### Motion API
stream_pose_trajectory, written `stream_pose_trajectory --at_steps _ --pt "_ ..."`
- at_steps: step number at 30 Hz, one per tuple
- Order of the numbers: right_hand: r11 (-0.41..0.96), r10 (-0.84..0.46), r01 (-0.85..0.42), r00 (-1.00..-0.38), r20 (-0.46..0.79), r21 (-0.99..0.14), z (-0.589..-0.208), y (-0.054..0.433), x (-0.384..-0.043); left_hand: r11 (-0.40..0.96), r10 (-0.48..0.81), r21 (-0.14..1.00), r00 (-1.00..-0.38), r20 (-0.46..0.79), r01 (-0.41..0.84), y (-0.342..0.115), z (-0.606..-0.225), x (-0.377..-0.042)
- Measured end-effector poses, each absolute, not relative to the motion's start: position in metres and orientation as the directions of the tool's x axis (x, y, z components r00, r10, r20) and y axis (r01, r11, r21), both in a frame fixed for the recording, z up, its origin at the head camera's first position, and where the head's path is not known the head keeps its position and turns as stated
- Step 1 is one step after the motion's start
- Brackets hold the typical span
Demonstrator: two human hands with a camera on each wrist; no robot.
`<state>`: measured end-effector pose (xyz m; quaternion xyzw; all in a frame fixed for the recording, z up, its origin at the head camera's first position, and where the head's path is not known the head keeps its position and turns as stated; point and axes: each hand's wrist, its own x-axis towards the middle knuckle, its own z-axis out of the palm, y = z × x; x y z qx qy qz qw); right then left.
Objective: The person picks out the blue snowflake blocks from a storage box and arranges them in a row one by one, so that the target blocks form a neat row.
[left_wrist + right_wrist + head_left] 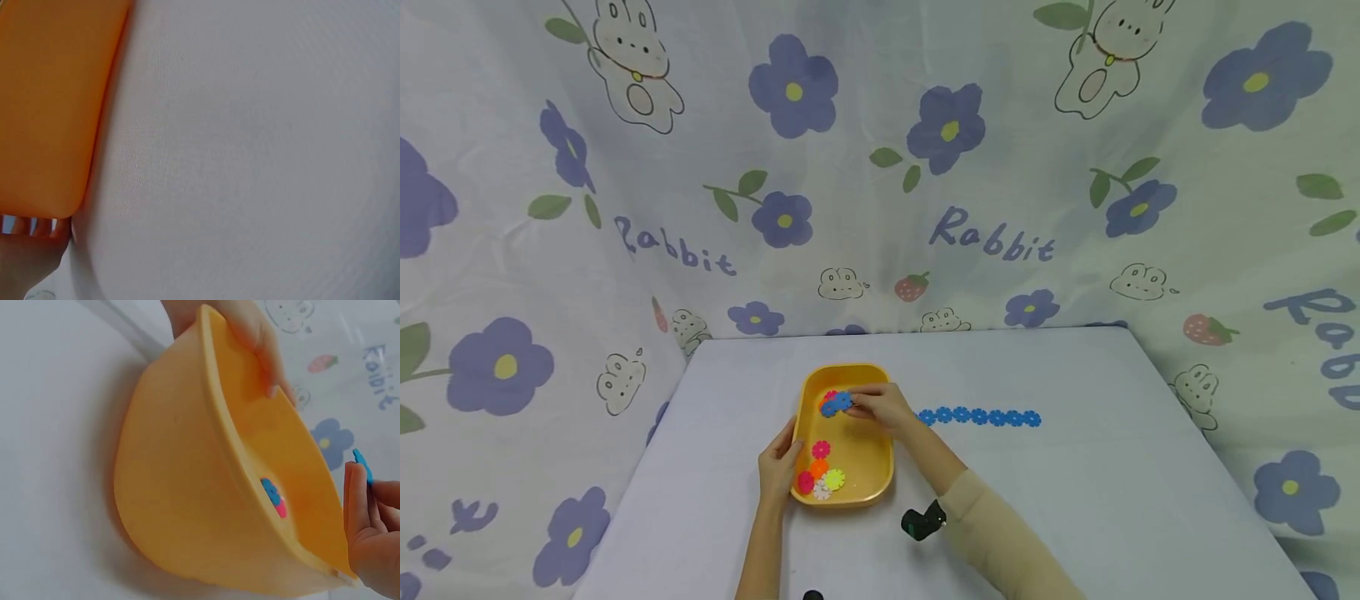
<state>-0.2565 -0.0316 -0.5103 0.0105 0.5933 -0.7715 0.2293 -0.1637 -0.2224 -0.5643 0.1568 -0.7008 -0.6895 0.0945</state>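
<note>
A yellow plastic basin (868, 462) stands on the white table. My left hand (777, 467) grips its left rim, the thumb over the edge and the fingers outside; the right wrist view shows this left hand (240, 328) at the rim too. Over the far part of the basin, my right hand (883, 406) pinches a blue flower-shaped plastic disc (362, 465) between thumb and fingers. Below it in the basin lie another blue disc (270, 490) and a pink one (282, 507). Pink (822, 449), orange, yellow (834, 479) and white flower discs lie at the near left corner.
Right of the basin, a row of several blue flower discs (979, 416) lies across the table (1075, 500). A small black device (922, 522) shows beside the right sleeve, and a black tip (812, 595) at the bottom edge. Rabbit-print cloth (865, 192) hangs behind and at the sides.
</note>
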Motion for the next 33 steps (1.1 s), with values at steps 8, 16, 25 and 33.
stream_pose_trajectory --at_steps 8,16,25,33 --pt "-0.168 -0.319 0.325 -0.911 -0.26 -0.931 -0.502 0.003 -0.258 0.008 -0.36 0.996 -0.93 -0.076 -0.084 -0.222 -0.565 -0.163" --pt "-0.174 -0.28 0.248 -0.94 -0.193 -0.953 -0.492 0.042 -0.258 0.01 -0.354 0.996 -0.932 -0.085 -0.094 -0.222 -0.564 -0.162" --pt "-0.185 -0.253 0.193 -0.957 -0.143 -0.964 -0.487 0.087 -0.258 0.018 -0.342 0.995 -0.936 -0.086 -0.098 -0.223 -0.563 -0.162" --pt "-0.262 -0.229 0.189 -0.965 -0.13 -0.946 -0.487 0.124 -0.257 0.015 -0.35 0.997 -0.934 -0.068 -0.079 -0.222 -0.566 -0.162"
